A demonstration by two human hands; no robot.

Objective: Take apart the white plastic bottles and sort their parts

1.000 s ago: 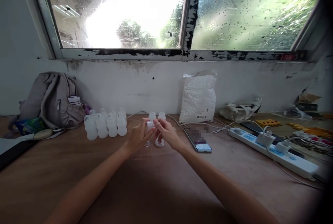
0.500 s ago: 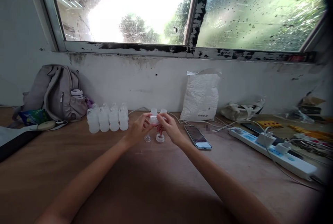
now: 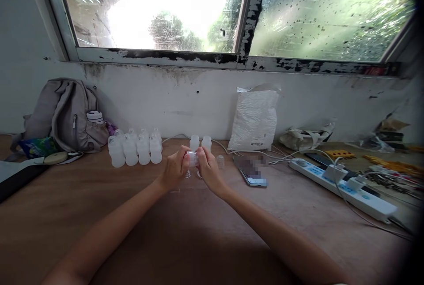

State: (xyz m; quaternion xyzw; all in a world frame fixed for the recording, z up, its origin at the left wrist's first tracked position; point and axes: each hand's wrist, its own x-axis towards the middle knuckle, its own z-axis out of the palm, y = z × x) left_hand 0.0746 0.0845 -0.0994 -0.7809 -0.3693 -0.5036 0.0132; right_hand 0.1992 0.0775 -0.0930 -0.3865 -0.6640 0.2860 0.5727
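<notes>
While hands (image 3: 172,172) grip clear plastic (image 3: 192,159), brown tabletop (image 3: 185,227) below, spotted window (image 3: 304,20) above.

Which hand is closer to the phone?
Right. The right hand is a little left of the phone; the left hand is farther left, beyond the right hand.

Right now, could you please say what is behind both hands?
Upper parts of two frosted white plastic containers show; the rest is covered by the left hand, right hand and the clear plastic piece they hold.
</notes>
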